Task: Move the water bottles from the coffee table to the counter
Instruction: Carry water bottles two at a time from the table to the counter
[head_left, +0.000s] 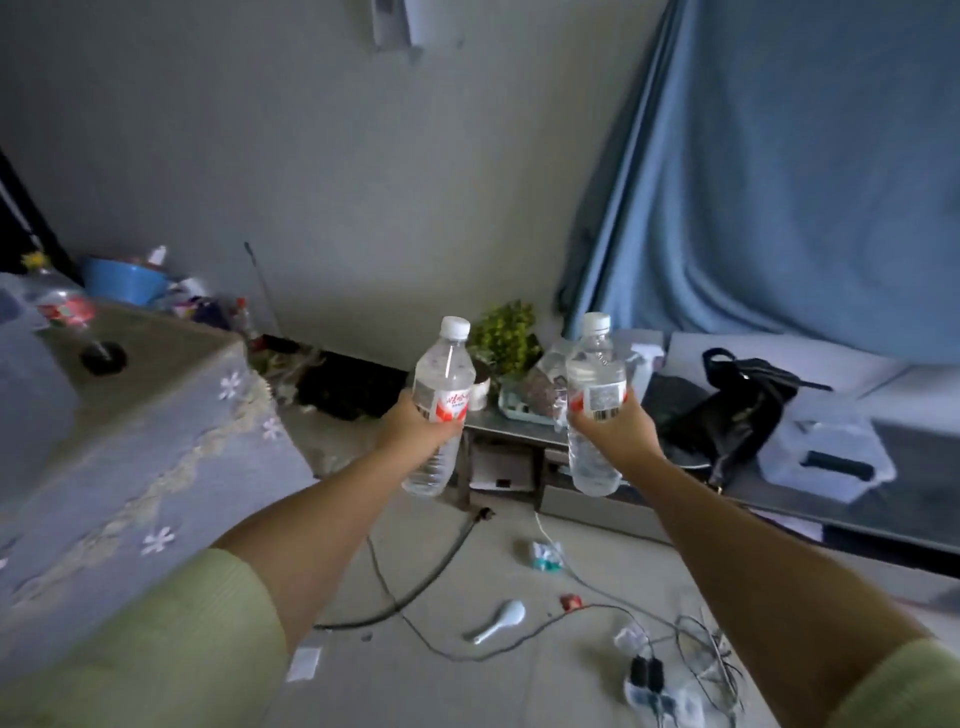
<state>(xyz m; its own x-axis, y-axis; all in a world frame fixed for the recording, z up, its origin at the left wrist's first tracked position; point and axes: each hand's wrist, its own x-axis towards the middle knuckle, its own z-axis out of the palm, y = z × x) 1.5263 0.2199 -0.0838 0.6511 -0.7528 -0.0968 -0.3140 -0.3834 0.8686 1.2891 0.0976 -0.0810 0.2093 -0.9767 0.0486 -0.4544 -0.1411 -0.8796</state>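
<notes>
The left hand grips one bottle and the right hand grips another bottle, both upright in the air above the floor, near a cluttered tabletop.

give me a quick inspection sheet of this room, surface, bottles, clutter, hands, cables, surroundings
Surface: low cabinet ahead, crowded.
Job's things: two capped water bottles, left bottle and right bottle, both upright, held in the air.
Clutter: black bag, clear plastic box, green plant; spoon on floor.
Hands: left hand grips left bottle; right hand grips right bottle.
Cables: loose cords and power strip on floor.
Surroundings: blue curtain, grey wall.
</notes>
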